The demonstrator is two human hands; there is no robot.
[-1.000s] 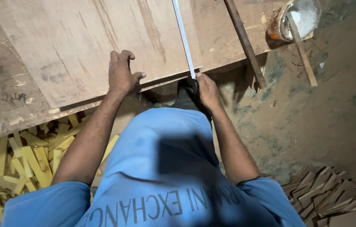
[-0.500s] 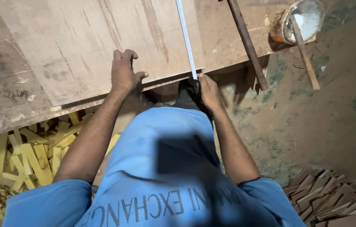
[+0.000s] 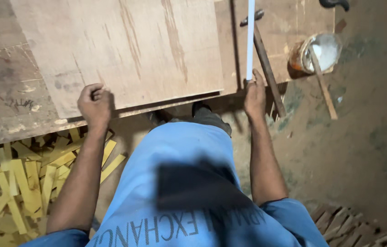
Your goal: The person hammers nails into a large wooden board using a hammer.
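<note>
A brown plywood sheet [image 3: 125, 45] lies on top of a worn wooden workbench [image 3: 6, 96]. My left hand [image 3: 95, 104] rests curled on the sheet's near edge, close to its left corner. My right hand [image 3: 254, 93] pinches the near end of a white measuring tape blade [image 3: 249, 41] at the bench edge, right of the sheet. The tape runs straight away from me across the bench. A dark metal rod [image 3: 266, 64] lies just right of the tape.
A round tin of white paste [image 3: 319, 52] with a wooden stick [image 3: 324, 87] stands at the bench's right corner. Yellow wood offcuts [image 3: 24, 169] are piled on the floor at left, brown offcuts [image 3: 353, 226] at lower right. The bare dirt floor [image 3: 362, 151] spreads right.
My left hand slid left along the sheet's edge toward its corner. My right hand moved right with the tape, off the sheet's edge onto the bench edge beside the rod.
</note>
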